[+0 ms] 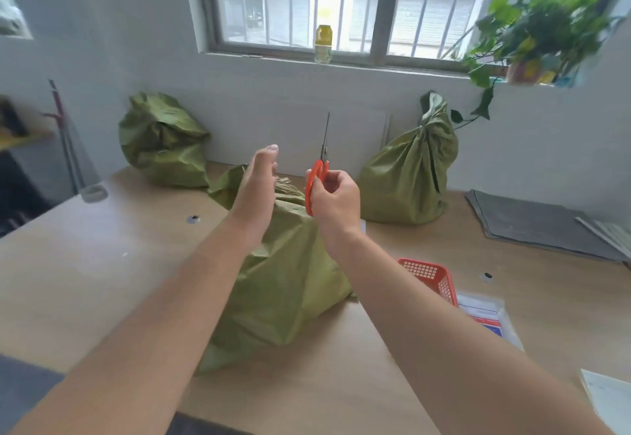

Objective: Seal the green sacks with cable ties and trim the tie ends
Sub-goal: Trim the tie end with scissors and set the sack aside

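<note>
Right now, the left hand (257,181) is up in the air over the table with its fingers straight and apart, and it holds nothing. Just under and behind it is the bunched top of the middle green sack (283,274). I cannot see a cable tie on it. Just right of that top are the scissors (321,161). They stand straight up, and the thin blades point up, away from the sack. The right hand (336,202) curls its fingers round the orange handles. I think the blades must tip down and left to reach a tie end.

The wooden table (102,263) also holds a left sack (164,140) at the back, a tied right sack (409,178) and a red basket (432,274). A bottle (323,43) and a plant (539,31) sit by the window.
</note>
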The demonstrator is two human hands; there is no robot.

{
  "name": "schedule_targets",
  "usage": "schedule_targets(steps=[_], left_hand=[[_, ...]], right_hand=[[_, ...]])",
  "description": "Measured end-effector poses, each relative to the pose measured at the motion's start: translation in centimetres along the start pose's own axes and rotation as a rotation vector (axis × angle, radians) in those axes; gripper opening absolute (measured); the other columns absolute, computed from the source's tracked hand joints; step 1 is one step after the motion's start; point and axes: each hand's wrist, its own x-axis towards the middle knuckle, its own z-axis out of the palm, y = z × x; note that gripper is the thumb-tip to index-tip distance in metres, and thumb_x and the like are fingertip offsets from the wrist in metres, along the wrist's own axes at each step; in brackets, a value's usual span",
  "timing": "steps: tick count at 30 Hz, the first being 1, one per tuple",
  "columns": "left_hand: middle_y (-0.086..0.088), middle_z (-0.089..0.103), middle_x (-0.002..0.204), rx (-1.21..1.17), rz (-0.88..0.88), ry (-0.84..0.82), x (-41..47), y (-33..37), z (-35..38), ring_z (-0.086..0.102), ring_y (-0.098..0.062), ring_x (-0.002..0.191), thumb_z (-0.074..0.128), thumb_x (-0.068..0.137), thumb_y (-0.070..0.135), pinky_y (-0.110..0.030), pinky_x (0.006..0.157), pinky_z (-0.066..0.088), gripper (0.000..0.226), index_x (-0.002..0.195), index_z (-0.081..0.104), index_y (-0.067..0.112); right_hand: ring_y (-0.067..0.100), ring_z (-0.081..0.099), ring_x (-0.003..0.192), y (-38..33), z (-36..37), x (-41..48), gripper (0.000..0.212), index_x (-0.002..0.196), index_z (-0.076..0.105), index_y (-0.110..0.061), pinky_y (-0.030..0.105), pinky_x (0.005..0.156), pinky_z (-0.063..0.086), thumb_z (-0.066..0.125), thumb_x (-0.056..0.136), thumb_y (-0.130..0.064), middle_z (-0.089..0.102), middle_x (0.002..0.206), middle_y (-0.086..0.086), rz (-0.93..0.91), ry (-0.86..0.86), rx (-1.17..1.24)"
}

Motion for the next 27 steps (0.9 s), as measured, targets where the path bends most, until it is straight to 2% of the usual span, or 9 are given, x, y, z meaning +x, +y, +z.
schedule_targets(steps=[3, 6, 7, 10, 13, 16, 18, 24, 27], left_hand=[[0.003, 0.057, 0.133, 0.03, -0.02, -0.019, 2.6, 0.7, -3.8, 0.052, -0.014, 0.124, 0.047, 0.078, 0.063, -0.042, 0.115, 0.037, 0.046, 0.118, 0.056, 0.04], [0.004, 0.057, 0.115, 0.039, -0.016, -0.039, 5.1, 1.4, -7.0, 0.052, -0.013, 0.103, 0.046, 0.082, 0.062, -0.035, 0.094, 0.041, 0.039, 0.11, 0.059, 0.038], [0.006, 0.057, 0.113, 0.042, -0.013, -0.049, 5.9, 1.5, -7.9, 0.053, -0.012, 0.105, 0.046, 0.086, 0.061, -0.035, 0.095, 0.041, 0.04, 0.115, 0.059, 0.036], [0.004, 0.057, 0.13, 0.06, -0.033, -0.044, 8.4, 1.2, -10.3, 0.051, -0.015, 0.126, 0.045, 0.083, 0.061, -0.041, 0.113, 0.036, 0.053, 0.128, 0.056, 0.035], [0.005, 0.057, 0.134, 0.087, -0.061, -0.031, 10.9, 0.3, -12.2, 0.05, -0.017, 0.13, 0.043, 0.085, 0.062, -0.047, 0.119, 0.033, 0.056, 0.133, 0.055, 0.036], [0.008, 0.057, 0.132, 0.111, -0.088, -0.038, 13.8, -0.8, -13.2, 0.05, -0.017, 0.129, 0.041, 0.089, 0.062, -0.05, 0.12, 0.032, 0.062, 0.144, 0.051, 0.034], [0.009, 0.057, 0.132, 0.122, -0.104, -0.032, 15.7, -1.6, -13.2, 0.05, -0.017, 0.129, 0.041, 0.087, 0.063, -0.05, 0.119, 0.032, 0.067, 0.146, 0.049, 0.033], [0.009, 0.058, 0.128, 0.205, -0.106, -0.005, 21.1, -5.1, -12.5, 0.05, -0.019, 0.133, 0.04, 0.09, 0.058, -0.045, 0.117, 0.037, 0.059, 0.14, 0.054, 0.032], [0.01, 0.06, 0.124, 0.237, -0.106, 0.017, 23.3, -6.9, -12.3, 0.052, -0.016, 0.129, 0.041, 0.103, 0.048, -0.042, 0.115, 0.039, 0.044, 0.138, 0.057, 0.026]], right_hand=[[0.013, 0.066, 0.07, -0.6, 4.5, 0.6, 0.019, 0.094, 0.065, -0.018, 0.049, 0.081, 0.06, 0.069, 0.096, -0.037, 0.07, 0.079, -0.006, 0.004, 0.004, 0.006], [0.015, 0.066, 0.071, -1.2, 8.7, 1.5, 0.019, 0.092, 0.065, -0.02, 0.049, 0.081, 0.06, 0.07, 0.095, -0.038, 0.071, 0.079, -0.005, -0.001, 0.021, 0.018], [0.015, 0.067, 0.072, -1.3, 9.9, 1.8, 0.019, 0.092, 0.065, -0.02, 0.048, 0.082, 0.06, 0.07, 0.095, -0.039, 0.071, 0.08, -0.005, 0.002, 0.028, 0.022], [0.014, 0.067, 0.074, -0.8, 12.8, 2.8, 0.018, 0.097, 0.065, -0.019, 0.047, 0.083, 0.061, 0.068, 0.097, -0.037, 0.072, 0.085, -0.003, 0.036, 0.028, 0.02], [0.015, 0.068, 0.077, 0.0, 14.9, 4.2, 0.019, 0.1, 0.066, -0.018, 0.045, 0.082, 0.063, 0.067, 0.098, -0.037, 0.072, 0.089, -0.001, 0.055, 0.024, -0.001], [0.017, 0.068, 0.079, 1.0, 16.2, 6.5, 0.021, 0.101, 0.064, -0.018, 0.042, 0.076, 0.063, 0.066, 0.098, -0.039, 0.072, 0.091, 0.0, 0.074, 0.025, 0.0], [0.017, 0.068, 0.08, 1.8, 16.9, 8.4, 0.022, 0.101, 0.063, -0.019, 0.044, 0.079, 0.063, 0.065, 0.099, -0.041, 0.071, 0.091, 0.0, 0.098, 0.024, 0.002], [0.018, 0.067, 0.08, 5.8, 18.8, 13.6, 0.026, 0.1, 0.061, -0.021, 0.052, 0.083, 0.062, 0.062, 0.099, -0.047, 0.071, 0.091, 0.002, 0.166, 0.013, -0.005], [0.018, 0.067, 0.081, 7.4, 19.2, 15.8, 0.028, 0.101, 0.061, -0.02, 0.05, 0.084, 0.062, 0.059, 0.101, -0.048, 0.07, 0.091, 0.002, 0.198, 0.012, -0.019]])
